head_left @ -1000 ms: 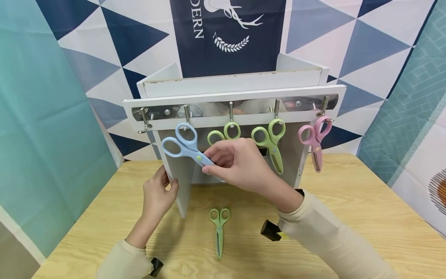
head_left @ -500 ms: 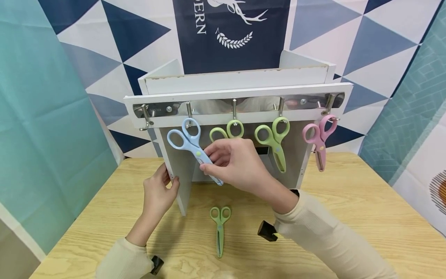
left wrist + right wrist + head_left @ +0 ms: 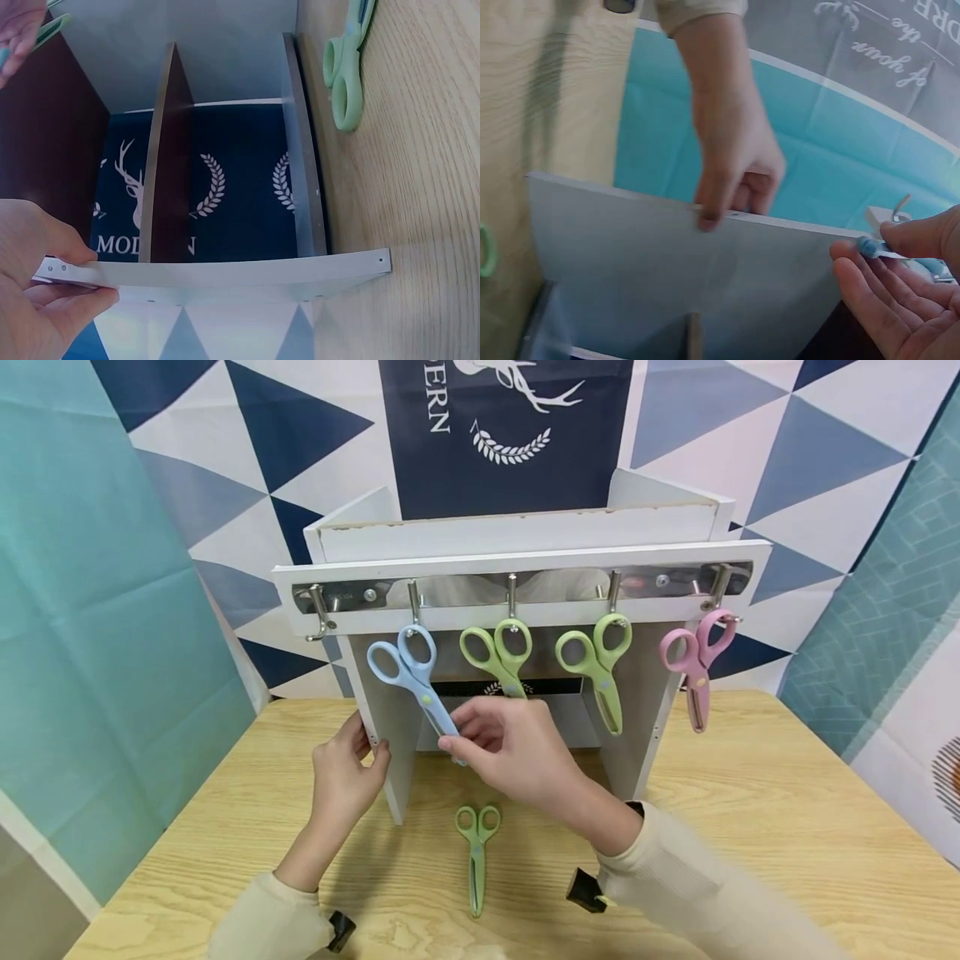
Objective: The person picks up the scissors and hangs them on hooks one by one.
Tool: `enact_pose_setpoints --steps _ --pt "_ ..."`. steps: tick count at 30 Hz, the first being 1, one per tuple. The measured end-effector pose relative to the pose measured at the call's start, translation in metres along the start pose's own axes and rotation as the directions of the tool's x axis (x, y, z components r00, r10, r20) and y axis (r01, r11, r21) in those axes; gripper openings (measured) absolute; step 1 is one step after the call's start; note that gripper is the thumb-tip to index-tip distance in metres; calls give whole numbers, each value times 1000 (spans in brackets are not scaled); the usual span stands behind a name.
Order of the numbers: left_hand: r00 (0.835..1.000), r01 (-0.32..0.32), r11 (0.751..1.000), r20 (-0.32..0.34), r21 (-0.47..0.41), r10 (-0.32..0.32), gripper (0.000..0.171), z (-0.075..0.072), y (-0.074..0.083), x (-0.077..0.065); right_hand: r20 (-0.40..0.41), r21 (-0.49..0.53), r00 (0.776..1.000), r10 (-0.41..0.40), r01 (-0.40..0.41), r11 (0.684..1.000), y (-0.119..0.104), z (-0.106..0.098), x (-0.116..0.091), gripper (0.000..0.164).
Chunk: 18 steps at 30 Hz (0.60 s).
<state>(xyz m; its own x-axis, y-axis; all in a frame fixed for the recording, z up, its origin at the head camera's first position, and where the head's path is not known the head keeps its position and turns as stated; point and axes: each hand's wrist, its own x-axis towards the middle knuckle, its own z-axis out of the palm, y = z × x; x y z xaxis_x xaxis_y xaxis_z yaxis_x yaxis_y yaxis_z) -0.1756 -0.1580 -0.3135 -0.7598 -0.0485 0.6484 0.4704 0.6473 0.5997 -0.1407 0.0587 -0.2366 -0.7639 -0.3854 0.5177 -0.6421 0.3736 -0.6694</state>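
Blue scissors (image 3: 422, 689) hang tilted under the second hook from the left, one finger loop overlapping the hook's tip. My right hand (image 3: 517, 752) pinches their lower end between thumb and fingers; in the right wrist view the blue tip (image 3: 868, 246) sits in that pinch. My left hand (image 3: 347, 772) grips the front edge of the left side panel (image 3: 390, 727) of the white rack (image 3: 525, 556), thumb on one face and fingers on the other. Beside the blue pair hang green scissors (image 3: 497, 652), their lower blades hidden by my right hand.
More green scissors (image 3: 596, 668) and pink scissors (image 3: 699, 668) hang on the hooks to the right. The leftmost hook (image 3: 321, 612) bears nothing. Another green pair of scissors (image 3: 477, 856) lies on the wooden table (image 3: 720, 827) in front of the rack.
My right hand has moved downward, and the blue scissors have swung to a steeper angle. More of the middle green scissors now shows. My left hand stays on the side panel.
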Motion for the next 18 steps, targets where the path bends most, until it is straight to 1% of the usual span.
enact_pose_setpoints --steps 9,11,14,18 --pt "1000 -4 1000 -4 -22 4 38 0 0 0 39 -18 999 29 -29 999 29 13 -25 7" --pt "1000 -5 1000 -3 -19 5 39 0 1 0 71 -37 997 36 -34 999 36 18 -30 7" --pt "1000 -5 1000 -5 -11 5 39 0 0 0 146 -92 988 46 -33 995 45 27 -36 8" --pt "1000 -1 1000 -5 -4 1 38 0 0 0 253 -130 963 92 -60 990 54 36 -45 14"
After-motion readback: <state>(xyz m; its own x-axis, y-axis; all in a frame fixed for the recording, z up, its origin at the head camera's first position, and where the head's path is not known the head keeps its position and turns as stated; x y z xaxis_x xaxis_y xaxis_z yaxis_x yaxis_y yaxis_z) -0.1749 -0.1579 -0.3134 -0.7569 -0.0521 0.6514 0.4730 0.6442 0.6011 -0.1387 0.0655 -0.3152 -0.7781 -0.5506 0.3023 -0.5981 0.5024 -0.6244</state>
